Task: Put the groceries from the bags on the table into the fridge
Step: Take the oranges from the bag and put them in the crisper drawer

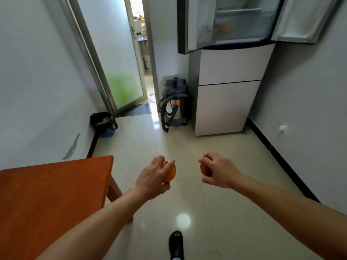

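A person holds fruit over the kitchen floor [216, 147]: the left hand [152, 178] grips an orange [170, 174] in curled fingers, and the right hand [220, 171] clasps a second orange [204, 168]. The fridge [231, 76], upper doors open, stands ahead and slightly right, nearer the right hand. The tabletop [56, 184] lies at left.

The first orange [170, 173] and second orange [205, 169] are bright orange. The table [56, 194] is reddish-brown, the floor [216, 143] glossy cream, the fridge [229, 106] white with dark trim, the shoe [176, 243] black, the vacuum [175, 102] grey with orange accents, the skirting [279, 156] black.
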The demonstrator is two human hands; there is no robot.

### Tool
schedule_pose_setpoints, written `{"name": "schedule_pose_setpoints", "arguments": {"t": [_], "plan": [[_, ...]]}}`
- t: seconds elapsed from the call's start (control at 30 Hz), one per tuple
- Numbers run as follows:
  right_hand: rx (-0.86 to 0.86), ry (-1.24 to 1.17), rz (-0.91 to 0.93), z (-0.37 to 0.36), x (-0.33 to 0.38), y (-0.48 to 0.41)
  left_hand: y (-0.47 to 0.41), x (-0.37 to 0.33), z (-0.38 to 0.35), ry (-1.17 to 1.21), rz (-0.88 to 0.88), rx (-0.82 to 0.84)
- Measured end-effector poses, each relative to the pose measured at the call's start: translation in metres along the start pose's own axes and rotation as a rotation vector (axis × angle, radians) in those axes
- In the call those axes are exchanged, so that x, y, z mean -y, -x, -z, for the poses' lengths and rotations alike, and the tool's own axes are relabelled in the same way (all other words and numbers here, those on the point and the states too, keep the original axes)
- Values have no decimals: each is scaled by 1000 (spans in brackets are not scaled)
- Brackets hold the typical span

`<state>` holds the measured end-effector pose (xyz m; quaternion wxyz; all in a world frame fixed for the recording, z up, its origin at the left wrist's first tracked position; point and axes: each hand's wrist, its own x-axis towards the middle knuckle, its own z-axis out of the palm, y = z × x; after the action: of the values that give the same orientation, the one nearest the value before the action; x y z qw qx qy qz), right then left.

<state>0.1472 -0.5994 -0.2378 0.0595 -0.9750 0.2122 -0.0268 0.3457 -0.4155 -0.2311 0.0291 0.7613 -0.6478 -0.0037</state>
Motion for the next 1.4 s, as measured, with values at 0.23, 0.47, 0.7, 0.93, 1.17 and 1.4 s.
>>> {"name": "schedule_pose_setpoints", "arguments": {"t": [0.23, 0.47, 0.7, 0.93, 1.17, 1.4], "plan": [[-40, -4, -193, 25, -126, -108, -207, 40, -4, 33, -152, 30], [-92, 2, -339, 64, -251, -179, -401, 38, 24, 33, -307, -46], [-163, 35, -376, 82, -402, -252, -585, 17, 19, 23, -346, -122], [-208, 63, -345, 131, -564, -344, -762, -7, 47, 53, -331, -201], [-303, 76, -269, 204, -665, -442, -901, 1, 106, 90, -284, -356], [-631, 82, -245, 318, -739, -553, -1055, 22, 222, 220, -233, -732]]}}
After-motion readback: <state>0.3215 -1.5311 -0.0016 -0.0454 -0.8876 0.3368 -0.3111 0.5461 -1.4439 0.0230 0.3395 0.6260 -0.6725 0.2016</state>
